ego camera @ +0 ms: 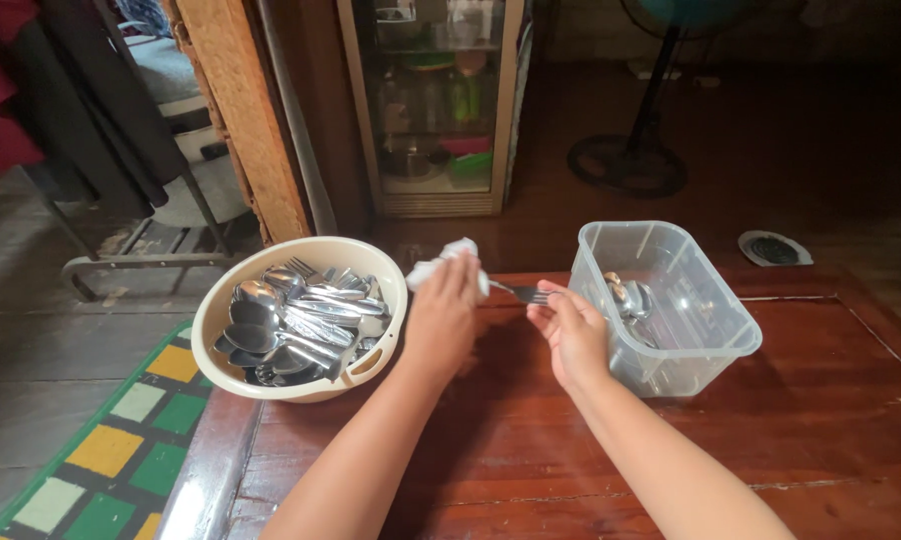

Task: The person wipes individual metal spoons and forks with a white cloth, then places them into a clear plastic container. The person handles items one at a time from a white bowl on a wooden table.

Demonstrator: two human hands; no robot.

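Gripping white cloth (443, 262) in left hand (441, 320), fork (524, 293) in right hand (571, 335); dark wooden table (531, 440), plank floor (31, 360).

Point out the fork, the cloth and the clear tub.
fork (527, 293), head view, bare metal between the hands
cloth (449, 256), head view, white bunch above left hand
clear tub (706, 262), head view, far wall

Both forearms enter from the near edge and converge toward the middle. Left hand (443, 308): raised, back toward the camera, fingers (461, 268) curled closed in a grasp. Right hand (571, 335): just beside the left, slightly lower, thumb and fingers pinched shut. Wrists straight; hands near, not touching.
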